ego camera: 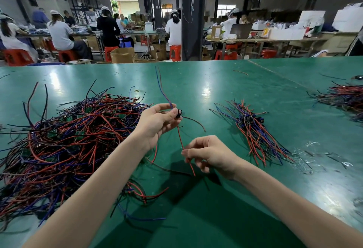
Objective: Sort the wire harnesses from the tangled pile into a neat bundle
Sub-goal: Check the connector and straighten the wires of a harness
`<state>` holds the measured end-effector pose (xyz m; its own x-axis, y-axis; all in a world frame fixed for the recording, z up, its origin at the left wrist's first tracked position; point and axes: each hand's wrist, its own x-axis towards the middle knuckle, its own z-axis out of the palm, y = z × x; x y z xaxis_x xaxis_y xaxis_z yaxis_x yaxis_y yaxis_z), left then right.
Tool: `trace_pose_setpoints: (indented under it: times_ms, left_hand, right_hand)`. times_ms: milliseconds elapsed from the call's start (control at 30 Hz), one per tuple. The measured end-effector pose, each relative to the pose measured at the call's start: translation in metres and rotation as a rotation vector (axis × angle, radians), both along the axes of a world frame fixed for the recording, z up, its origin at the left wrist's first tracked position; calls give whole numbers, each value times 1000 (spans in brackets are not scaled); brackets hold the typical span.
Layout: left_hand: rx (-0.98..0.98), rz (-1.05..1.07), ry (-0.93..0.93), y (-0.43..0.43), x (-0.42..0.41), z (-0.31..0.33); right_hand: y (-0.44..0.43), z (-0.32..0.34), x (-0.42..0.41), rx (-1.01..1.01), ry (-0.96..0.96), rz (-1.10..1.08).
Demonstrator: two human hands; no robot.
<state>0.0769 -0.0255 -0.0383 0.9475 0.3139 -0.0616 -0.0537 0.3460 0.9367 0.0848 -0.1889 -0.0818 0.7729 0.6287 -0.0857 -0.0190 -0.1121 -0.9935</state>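
Observation:
A big tangled pile of red, blue and black wire harnesses (64, 139) covers the left of the green table (225, 90). My left hand (157, 124) is raised beside it and pinches one harness (179, 136) at its small black connector, its blue wire rising toward the far edge. The harness's red wire hangs down into my right hand (210, 154), whose thumb and fingers pinch it low over the table. To the right lies a neat bundle of sorted harnesses (253, 130), connectors together.
Another heap of harnesses (345, 96) sits at the far right edge. Clear plastic scraps (306, 155) lie right of the bundle. A small yellow rubber band (137, 91) and loose wire bits rest farther back. People work at benches beyond the table.

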Motion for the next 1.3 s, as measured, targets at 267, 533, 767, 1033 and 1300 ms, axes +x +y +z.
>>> trace_pose_setpoints:
  times_ms: [267, 533, 767, 1033, 1300]
  left_hand:
    - [-6, 44, -9, 9, 1, 3]
    - [-19, 78, 8, 16, 1, 2]
    - [-61, 102, -15, 25, 1, 8]
    - [-44, 118, -12, 28, 1, 9]
    - [-38, 123, 6, 27, 2, 8]
  right_hand:
    - [-2, 1, -6, -16, -146, 154]
    - [1, 5, -16, 38, -360, 188]
    - [1, 1, -11, -53, -196, 141]
    - [4, 9, -19, 17, -280, 233]
    - [1, 9, -16, -5, -269, 267]
